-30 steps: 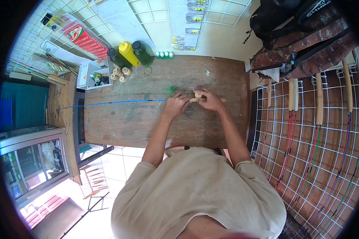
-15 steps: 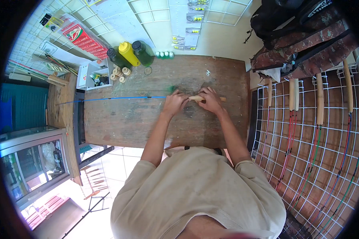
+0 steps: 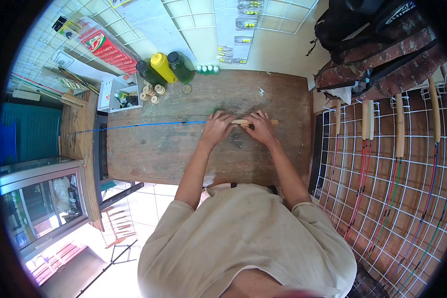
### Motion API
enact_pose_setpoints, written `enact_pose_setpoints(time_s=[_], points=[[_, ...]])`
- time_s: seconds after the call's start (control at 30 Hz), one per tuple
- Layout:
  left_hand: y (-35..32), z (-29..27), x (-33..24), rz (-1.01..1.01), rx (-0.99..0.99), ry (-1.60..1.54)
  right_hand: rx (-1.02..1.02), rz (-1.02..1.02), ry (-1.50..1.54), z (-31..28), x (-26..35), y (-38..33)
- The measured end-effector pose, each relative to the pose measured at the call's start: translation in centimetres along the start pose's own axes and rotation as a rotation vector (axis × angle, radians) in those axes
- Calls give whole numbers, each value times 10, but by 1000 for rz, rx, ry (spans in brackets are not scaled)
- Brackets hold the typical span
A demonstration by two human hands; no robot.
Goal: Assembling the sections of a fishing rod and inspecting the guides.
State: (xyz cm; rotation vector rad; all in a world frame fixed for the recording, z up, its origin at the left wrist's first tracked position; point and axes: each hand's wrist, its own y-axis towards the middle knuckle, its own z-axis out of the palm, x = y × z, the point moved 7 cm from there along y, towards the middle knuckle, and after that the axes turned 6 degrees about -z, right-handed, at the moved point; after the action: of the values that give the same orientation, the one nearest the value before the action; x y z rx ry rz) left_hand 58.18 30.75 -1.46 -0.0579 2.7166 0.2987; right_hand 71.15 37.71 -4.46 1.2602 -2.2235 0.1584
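Observation:
A fishing rod with a thin blue shaft (image 3: 154,123) and a pale wooden handle (image 3: 241,122) lies crosswise over the worn wooden table (image 3: 159,159). My left hand (image 3: 218,128) is closed around the rod where the blue shaft meets the handle. My right hand (image 3: 259,127) grips the handle farther right, its thumb and fingers pinching the wood. The butt of the handle sticks out past my right hand. Parts of the rod under my fingers are hidden.
At the back left stand a yellow bottle (image 3: 163,67), dark green bottles (image 3: 180,68), wooden spools (image 3: 155,99) and a white organizer box (image 3: 104,97). Small white-capped bottles (image 3: 207,69) line the wall. More rods (image 3: 399,126) hang on the right-hand wire rack beneath a camouflage bag (image 3: 377,69).
My right hand has shifted slightly left along the handle, closer to my left hand. The whole view has moved a little; the rod stays in both hands.

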Motion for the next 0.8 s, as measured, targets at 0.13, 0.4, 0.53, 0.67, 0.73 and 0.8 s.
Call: enact_pose_setpoints(time_s=[0.13, 0.4, 0.53, 0.67, 0.73, 0.8], points=[[0, 17, 4, 12, 84, -22, 17, 8, 9, 2, 3, 2], [-2, 17, 9, 28, 60, -87, -66, 20, 77, -2, 5, -2], [-3, 19, 8, -5, 65, -88, -43, 65, 119, -1, 6, -1], [-3, 15, 11, -25, 59, -90, -47, 85, 107, 0, -2, -4], [-3, 14, 16, -46, 66, -90, -13, 113, 90, 2, -8, -7], [-3, 15, 18, -33, 92, -101, -10, 44, 7, 2, -8, -8]])
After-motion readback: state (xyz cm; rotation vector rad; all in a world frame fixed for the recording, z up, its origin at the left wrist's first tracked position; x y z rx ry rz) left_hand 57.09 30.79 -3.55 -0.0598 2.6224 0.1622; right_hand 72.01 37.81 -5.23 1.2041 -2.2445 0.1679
